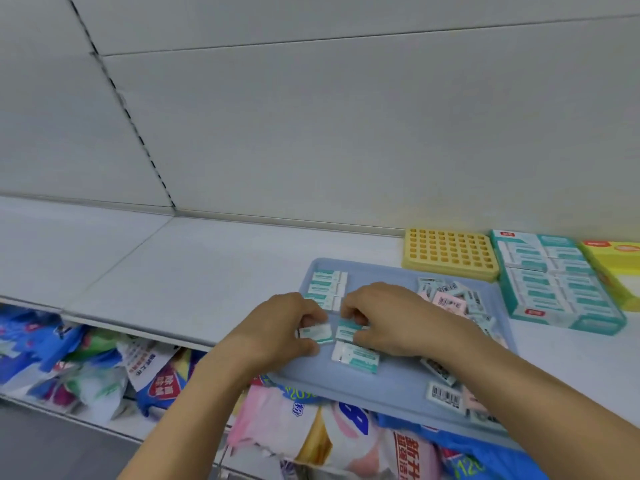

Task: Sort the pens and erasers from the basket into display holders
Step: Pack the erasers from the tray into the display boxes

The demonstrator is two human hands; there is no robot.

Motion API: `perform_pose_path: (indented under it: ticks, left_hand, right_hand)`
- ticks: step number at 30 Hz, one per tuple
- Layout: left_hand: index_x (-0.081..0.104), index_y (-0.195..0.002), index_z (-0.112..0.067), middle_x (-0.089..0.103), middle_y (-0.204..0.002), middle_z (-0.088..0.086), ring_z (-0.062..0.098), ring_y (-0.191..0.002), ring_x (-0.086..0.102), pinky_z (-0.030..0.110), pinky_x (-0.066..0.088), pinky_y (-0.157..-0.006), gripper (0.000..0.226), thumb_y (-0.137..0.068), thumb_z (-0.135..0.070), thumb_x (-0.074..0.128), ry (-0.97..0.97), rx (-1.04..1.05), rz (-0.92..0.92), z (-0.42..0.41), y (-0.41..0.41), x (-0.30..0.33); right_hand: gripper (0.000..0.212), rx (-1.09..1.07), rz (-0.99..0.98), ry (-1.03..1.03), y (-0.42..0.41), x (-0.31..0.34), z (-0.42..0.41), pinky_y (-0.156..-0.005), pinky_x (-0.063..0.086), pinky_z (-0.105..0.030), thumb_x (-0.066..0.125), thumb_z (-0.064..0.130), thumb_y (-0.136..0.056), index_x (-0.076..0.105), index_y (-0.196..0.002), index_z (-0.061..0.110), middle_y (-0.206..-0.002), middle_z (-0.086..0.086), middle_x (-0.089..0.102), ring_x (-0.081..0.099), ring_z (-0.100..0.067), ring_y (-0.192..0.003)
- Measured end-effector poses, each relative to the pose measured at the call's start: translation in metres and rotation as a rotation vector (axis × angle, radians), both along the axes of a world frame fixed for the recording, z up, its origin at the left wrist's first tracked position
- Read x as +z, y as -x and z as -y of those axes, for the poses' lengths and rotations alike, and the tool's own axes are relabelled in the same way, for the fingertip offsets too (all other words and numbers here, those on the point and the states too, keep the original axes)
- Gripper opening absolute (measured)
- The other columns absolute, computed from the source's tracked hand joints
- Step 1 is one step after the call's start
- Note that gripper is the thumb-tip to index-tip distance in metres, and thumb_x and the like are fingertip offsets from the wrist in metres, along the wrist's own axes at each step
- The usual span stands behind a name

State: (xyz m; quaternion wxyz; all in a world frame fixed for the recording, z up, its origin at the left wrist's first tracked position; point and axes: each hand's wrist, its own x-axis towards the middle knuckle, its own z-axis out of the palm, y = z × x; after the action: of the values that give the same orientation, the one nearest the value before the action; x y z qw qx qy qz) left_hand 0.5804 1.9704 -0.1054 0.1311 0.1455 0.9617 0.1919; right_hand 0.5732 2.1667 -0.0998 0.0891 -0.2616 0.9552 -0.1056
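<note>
Store shelf: left hand pinches teal-sleeved eraser; right hand pinches second eraser, both over blue tray. Best practice: align sleeves same way, stack squarely, carry to teal display box at right.

Matt blue plastic tray — glossy paper-sleeved erasers.

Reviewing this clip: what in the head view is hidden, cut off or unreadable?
- Erasers under the right forearm on the blue tray: hidden by the arm.
- Yellow box: cut off by the right edge.
- Print on the eraser the left hand pinches: blurred.
- Right hand fingers: curled under, so their tips are hidden.
</note>
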Motion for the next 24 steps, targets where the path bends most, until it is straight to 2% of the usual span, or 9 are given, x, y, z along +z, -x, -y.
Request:
perform_pose_path:
  ticks: [2,4,6,8,11,14,17,20,24]
  left_hand:
    - [0.064,-0.109,-0.03,0.057,-0.099,-0.012,0.005,-0.089,0.056,0.022,0.047,-0.083,0.033,-0.079,-0.025,0.076,-0.004,-0.005,-0.001,0.001,0.004,-0.001]
    - [0.061,-0.09,-0.031,0.054,-0.089,-0.013,0.005,-0.08,0.052,0.021,0.044,-0.074,0.019,-0.079,-0.022,0.073,0.0,-0.021,-0.04,0.001,0.006,-0.002]
    - [0.056,-0.082,-0.03,0.056,-0.086,-0.01,0.01,-0.078,0.053,0.025,0.045,-0.073,0.018,-0.082,-0.018,0.069,-0.049,-0.024,-0.082,0.001,0.007,-0.006]
    - [0.055,-0.087,-0.024,0.063,-0.085,-0.004,0.018,-0.08,0.059,0.033,0.049,-0.076,0.012,-0.088,-0.016,0.064,-0.265,0.038,-0.108,-0.004,0.007,-0.01]
    - [0.053,-0.096,-0.015,0.07,-0.089,0.004,0.021,-0.084,0.069,0.034,0.053,-0.075,0.005,-0.096,-0.016,0.057,-0.794,0.183,0.006,-0.029,0.005,-0.005]
    - [0.054,-0.105,-0.006,0.073,-0.091,0.009,0.028,-0.082,0.073,0.033,0.058,-0.067,0.009,-0.098,-0.012,0.055,-1.089,0.191,0.197,-0.063,0.008,0.002]
    - [0.06,-0.109,-0.006,0.075,-0.092,0.012,0.026,-0.079,0.072,0.03,0.058,-0.063,0.015,-0.096,-0.012,0.058,-1.201,0.159,0.285,-0.094,0.015,0.007]
    - [0.062,-0.109,-0.009,0.075,-0.092,0.012,0.023,-0.075,0.072,0.029,0.057,-0.059,0.015,-0.095,-0.011,0.058,-1.197,0.131,0.307,-0.121,0.021,0.008]
    - [0.063,-0.11,-0.01,0.076,-0.092,0.008,0.024,-0.075,0.073,0.027,0.056,-0.055,0.015,-0.096,-0.013,0.059,-1.163,0.071,0.32,-0.147,0.028,0.007]
  right_hand:
    - [0.021,0.008,0.013,-0.03,0.002,0.002,0.006,-0.074,0.046,-0.035,0.061,0.023,-0.084,0.059,-0.104,0.017,-0.098,0.001,0.058,0.052,-0.017,-0.089]
    - [0.017,0.014,0.028,-0.014,0.002,0.001,0.005,-0.071,0.043,-0.031,0.062,0.022,-0.083,0.06,-0.1,0.019,-0.093,0.006,0.054,0.05,-0.014,-0.086]
    - [0.012,-0.025,0.035,0.093,0.001,-0.001,-0.005,-0.067,0.039,-0.027,0.064,0.024,-0.083,0.06,-0.095,0.025,-0.085,0.012,0.047,0.046,-0.006,-0.079]
    - [0.007,-0.19,0.046,0.381,-0.001,0.001,-0.019,-0.064,0.041,-0.026,0.067,0.021,-0.083,0.062,-0.088,0.022,-0.077,0.009,0.053,0.047,-0.004,-0.068]
    - [0.003,-0.484,0.209,0.924,-0.004,0.012,-0.045,-0.049,0.044,-0.023,0.066,0.005,-0.086,0.063,-0.086,0.006,-0.068,-0.01,0.066,0.055,-0.014,-0.055]
    - [0.008,-0.533,0.385,1.194,-0.009,0.02,-0.073,-0.05,0.054,-0.025,0.06,-0.002,-0.09,0.063,-0.096,-0.006,-0.078,-0.023,0.071,0.065,-0.025,-0.059]
    - [0.014,-0.537,0.417,1.244,-0.014,0.022,-0.097,-0.057,0.057,-0.026,0.058,0.006,-0.095,0.066,-0.101,-0.004,-0.084,-0.023,0.073,0.07,-0.026,-0.066]
    - [0.016,-0.59,0.372,1.243,-0.017,0.02,-0.121,-0.053,0.055,-0.023,0.055,0.011,-0.097,0.068,-0.099,0.002,-0.082,-0.019,0.074,0.069,-0.022,-0.062]
    - [0.018,-0.784,-0.054,1.06,-0.013,0.019,-0.172,-0.052,0.044,-0.013,0.064,0.011,-0.09,0.073,-0.078,0.021,-0.062,0.01,0.069,0.056,-0.001,-0.054]
